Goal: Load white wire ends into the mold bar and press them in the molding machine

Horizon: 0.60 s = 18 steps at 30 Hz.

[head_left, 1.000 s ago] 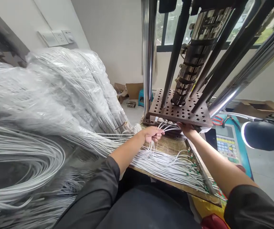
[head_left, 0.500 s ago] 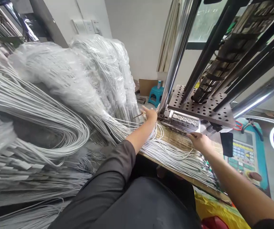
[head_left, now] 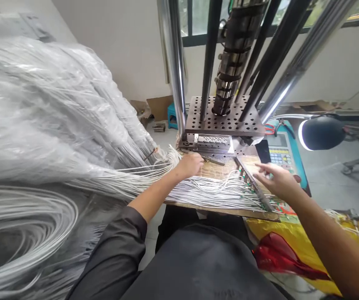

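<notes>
My left hand [head_left: 192, 165] is closed, its fingers bent over a thin dark metal strip [head_left: 215, 161] in front of the press. The strip shows beyond the fingers, though their exact grip is partly hidden. My right hand [head_left: 275, 178] is open, fingers spread, just right of a long dark metal bar [head_left: 253, 183]. That bar lies slantwise across the ends of many white cables [head_left: 210, 192], several with green tips. Behind, a row of white pieces [head_left: 213, 140] sits in a metal mould [head_left: 212, 148] under the perforated press plate [head_left: 195, 118].
Plastic-wrapped cable bundles [head_left: 57, 104] fill the left side. Steel columns [head_left: 175, 71] rise around the press. At right stand a teal control panel [head_left: 295, 146] and a lit lamp [head_left: 323, 132]. Yellow sheeting [head_left: 351, 246] and a red bag [head_left: 285, 256] lie below the table edge.
The view has turned right. My right hand has left the press front and spread its fingers beside the bar, now lying over the cable ends. My left hand has come to the thin strip.
</notes>
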Motion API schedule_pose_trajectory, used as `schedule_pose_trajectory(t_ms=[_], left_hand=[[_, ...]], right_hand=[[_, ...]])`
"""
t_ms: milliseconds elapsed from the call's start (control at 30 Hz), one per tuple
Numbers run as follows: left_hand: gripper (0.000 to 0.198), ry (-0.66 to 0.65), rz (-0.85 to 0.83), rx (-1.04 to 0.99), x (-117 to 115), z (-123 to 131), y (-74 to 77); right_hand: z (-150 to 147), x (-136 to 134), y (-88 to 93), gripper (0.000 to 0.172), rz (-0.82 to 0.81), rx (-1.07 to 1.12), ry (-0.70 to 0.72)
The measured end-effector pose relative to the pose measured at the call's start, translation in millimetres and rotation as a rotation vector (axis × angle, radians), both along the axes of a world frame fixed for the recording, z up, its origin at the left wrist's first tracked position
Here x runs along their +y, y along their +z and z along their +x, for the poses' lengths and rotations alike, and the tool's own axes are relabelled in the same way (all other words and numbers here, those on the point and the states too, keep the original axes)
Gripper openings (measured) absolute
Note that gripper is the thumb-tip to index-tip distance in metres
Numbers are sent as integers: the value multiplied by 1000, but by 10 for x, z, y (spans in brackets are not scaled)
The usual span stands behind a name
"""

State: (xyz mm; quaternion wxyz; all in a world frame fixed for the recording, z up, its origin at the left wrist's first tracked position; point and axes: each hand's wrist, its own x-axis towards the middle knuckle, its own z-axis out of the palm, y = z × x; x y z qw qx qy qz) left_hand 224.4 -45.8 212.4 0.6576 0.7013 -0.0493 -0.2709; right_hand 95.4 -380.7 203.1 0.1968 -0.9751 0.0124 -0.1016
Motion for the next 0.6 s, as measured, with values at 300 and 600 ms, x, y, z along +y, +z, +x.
schedule_pose_trajectory(t_ms=[300,600], left_hand=[[40,-911,407,-955,-1620,-8,-184],[41,-1161,556,-1159,-1842,166,-254]], right_hand=[[-807,109,-358,48,-181,72,-101],[-609,119,-321,40,-6,238,-182]])
